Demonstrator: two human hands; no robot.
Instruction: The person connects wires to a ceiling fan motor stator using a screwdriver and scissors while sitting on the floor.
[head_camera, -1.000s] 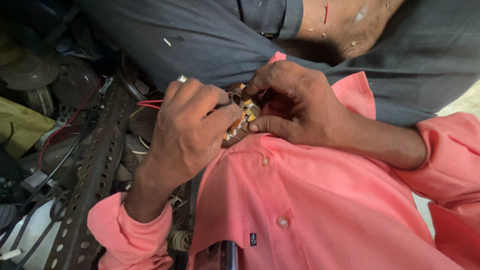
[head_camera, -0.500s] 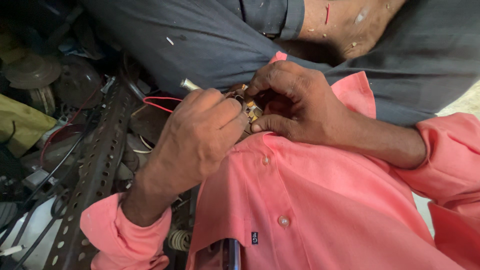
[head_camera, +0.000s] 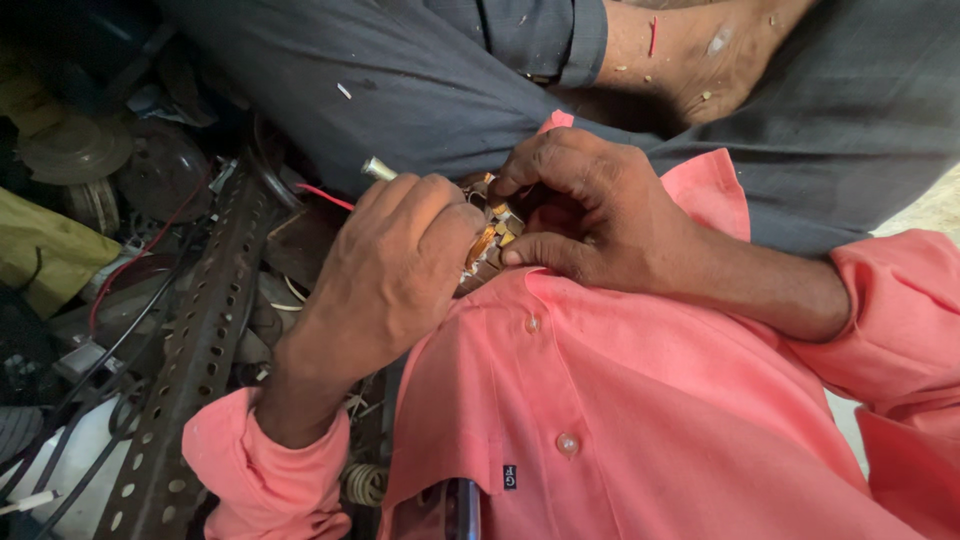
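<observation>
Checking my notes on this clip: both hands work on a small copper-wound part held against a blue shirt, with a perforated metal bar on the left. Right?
Not quite: the shirt is salmon pink, not blue, as the head view shows. The rest holds: the left hand and right hand meet on the small copper-wound part, and the perforated metal bar lies on the left.

Left side: you see a heap of dark metal scrap, with round discs (head_camera: 70, 150) at the upper left.
Lower left: a perforated angle bar (head_camera: 190, 370) runs diagonally, black cables (head_camera: 60, 400) beside it.
Far left: a yellow-green cloth (head_camera: 40, 250).
Right edge: a strip of pale floor (head_camera: 935, 205).
Light: soft daylight.
</observation>
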